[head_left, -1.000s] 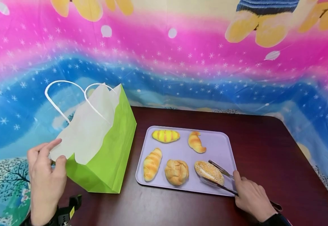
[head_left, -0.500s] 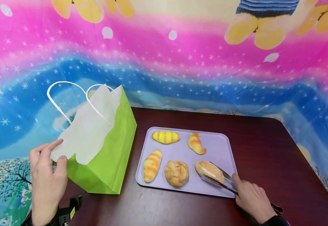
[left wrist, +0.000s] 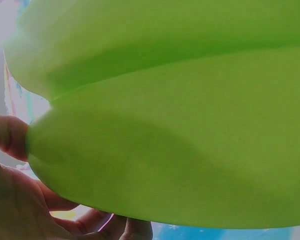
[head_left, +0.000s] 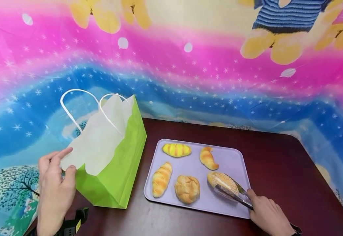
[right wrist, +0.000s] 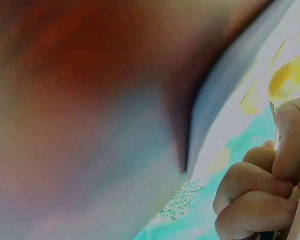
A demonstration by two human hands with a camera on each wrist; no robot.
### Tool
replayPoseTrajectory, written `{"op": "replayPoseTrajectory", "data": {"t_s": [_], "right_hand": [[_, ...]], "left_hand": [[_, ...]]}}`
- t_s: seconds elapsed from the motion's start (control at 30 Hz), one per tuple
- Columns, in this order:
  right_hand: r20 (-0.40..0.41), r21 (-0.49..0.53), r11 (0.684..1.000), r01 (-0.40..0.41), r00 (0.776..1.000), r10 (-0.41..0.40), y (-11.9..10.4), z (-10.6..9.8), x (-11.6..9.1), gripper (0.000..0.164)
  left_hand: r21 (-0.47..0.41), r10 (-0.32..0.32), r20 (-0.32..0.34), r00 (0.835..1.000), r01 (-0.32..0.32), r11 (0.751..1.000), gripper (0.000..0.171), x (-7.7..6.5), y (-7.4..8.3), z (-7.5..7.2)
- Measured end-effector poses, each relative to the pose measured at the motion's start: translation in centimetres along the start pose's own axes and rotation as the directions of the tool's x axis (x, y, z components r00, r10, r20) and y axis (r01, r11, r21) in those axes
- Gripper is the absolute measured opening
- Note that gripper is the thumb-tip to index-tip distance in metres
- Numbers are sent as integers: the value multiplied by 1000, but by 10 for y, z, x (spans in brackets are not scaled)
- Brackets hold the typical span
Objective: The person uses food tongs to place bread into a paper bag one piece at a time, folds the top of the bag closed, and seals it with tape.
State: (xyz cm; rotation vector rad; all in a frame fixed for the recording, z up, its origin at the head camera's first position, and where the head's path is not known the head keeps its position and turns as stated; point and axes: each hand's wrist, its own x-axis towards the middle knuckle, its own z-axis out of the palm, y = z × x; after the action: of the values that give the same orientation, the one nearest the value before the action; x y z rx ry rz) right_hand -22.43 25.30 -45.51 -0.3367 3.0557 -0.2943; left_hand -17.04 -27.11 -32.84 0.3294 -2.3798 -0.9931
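Observation:
At the left, a green paper bag (head_left: 124, 167) with a white inside and white twisted handles stands with its mouth open. My left hand (head_left: 54, 190) pinches its near rim between thumb and fingers; the left wrist view is filled by the bag's green side (left wrist: 190, 130). On the right, my right hand (head_left: 267, 211) grips metal tongs (head_left: 239, 197). The tongs' arms lie along both sides of a seeded bread roll (head_left: 217, 178) with a pale stripe, at the lavender tray's (head_left: 189, 166) front right. In the right wrist view curled fingers (right wrist: 255, 195) wrap the tongs' handle.
Also on the tray are a yellow striped bread (head_left: 176, 150), a small croissant (head_left: 208, 159), a long golden roll (head_left: 161, 180) and a round bun (head_left: 187, 189). A dark wooden table (head_left: 165, 219) carries everything. A patterned cloth (head_left: 189, 72) hangs behind.
The tongs' arms have drawn closer together around the seeded roll, which now looks slightly tilted. My left hand keeps its hold on the bag rim. The head view has shifted a little.

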Motion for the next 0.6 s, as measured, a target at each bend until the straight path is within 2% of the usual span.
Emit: {"op": "replayPoseTrajectory", "data": {"t_s": [0.37,0.6], "right_hand": [[-86,-10,999,52,995,-53,-9,-11,10,24],[-132,-4,997,79,988,-78,-17,-16,16,27]], "left_hand": [[-22,50,6,999,-50,999,47,-2,-2,-2],[-13,31,31,999,-31,999,49,-5,-3,-7]]}}
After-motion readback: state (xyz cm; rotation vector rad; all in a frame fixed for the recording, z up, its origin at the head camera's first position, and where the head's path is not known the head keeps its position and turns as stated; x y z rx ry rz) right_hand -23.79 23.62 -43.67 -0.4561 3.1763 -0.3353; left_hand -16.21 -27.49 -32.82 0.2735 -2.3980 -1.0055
